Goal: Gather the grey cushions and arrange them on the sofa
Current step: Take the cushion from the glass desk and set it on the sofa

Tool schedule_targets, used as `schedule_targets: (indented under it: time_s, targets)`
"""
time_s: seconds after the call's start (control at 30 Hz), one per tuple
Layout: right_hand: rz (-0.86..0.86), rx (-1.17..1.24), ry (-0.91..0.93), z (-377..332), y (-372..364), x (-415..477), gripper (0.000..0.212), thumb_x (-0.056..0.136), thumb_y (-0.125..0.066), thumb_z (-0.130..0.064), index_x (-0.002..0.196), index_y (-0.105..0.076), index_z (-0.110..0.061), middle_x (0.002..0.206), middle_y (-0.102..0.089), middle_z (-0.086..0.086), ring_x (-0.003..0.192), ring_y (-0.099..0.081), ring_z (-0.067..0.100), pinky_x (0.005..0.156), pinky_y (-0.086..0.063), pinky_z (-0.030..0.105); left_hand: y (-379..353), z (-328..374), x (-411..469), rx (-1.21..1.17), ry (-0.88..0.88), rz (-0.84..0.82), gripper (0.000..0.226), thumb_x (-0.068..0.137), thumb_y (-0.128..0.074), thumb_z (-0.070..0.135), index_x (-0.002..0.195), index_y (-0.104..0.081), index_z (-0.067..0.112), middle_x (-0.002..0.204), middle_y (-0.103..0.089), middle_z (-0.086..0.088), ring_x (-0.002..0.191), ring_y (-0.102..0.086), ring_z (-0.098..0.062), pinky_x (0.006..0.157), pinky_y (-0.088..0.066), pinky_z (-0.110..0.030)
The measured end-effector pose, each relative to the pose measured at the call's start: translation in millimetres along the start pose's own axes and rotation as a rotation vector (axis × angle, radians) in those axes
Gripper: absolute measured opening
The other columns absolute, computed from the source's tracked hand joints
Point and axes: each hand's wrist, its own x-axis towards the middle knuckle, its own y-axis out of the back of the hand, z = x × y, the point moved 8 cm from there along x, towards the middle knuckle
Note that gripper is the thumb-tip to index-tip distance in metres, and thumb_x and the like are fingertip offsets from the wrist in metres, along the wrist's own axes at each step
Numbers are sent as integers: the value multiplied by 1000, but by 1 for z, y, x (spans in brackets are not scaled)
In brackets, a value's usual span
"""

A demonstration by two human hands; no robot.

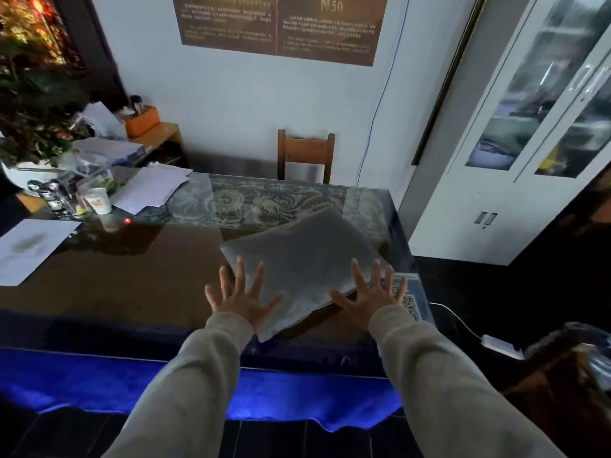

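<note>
Your left hand (243, 297) and right hand (372, 294) reach out with fingers spread wide, each grip empty, over the near edge of the grey cushion (304, 259). That cushion lies flat at the near right of the table (109, 276), one corner poking past the near edge. Close on its two near corners together and lift level, so it doesn't drag the glass. Whether your palms already touch the fabric is hard to tell. No sofa is in view, nor any other cushion
</note>
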Motion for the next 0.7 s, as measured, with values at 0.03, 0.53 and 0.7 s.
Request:
schedule_targets:
  time_s: [0.03,0.53,0.7]
  targets:
    - [-11,-5,-13,1,2,16,99,76,-6,-98,146,38,-45,170,30,10,156,26,39,119,19,65,-2,-1,14,-8,9,-13,91,78,-7,93,149,31,50,157,46,5,149,33,-34,118,11,-65]
    - [-221,51,-93,19,-24,269,102,82,-9,-95,161,22,-40,173,21,13,159,14,37,123,10,60,-84,-7,168,-472,388,-122,85,95,-41,70,161,5,43,169,23,-2,156,12,-35,122,-6,-62]
    - [-257,193,-130,22,-49,356,99,86,-17,-92,163,16,-41,175,9,14,161,2,34,127,2,54,-103,-6,199,-645,600,50,103,83,-40,84,160,9,38,170,19,-5,156,9,-33,123,-3,-58]
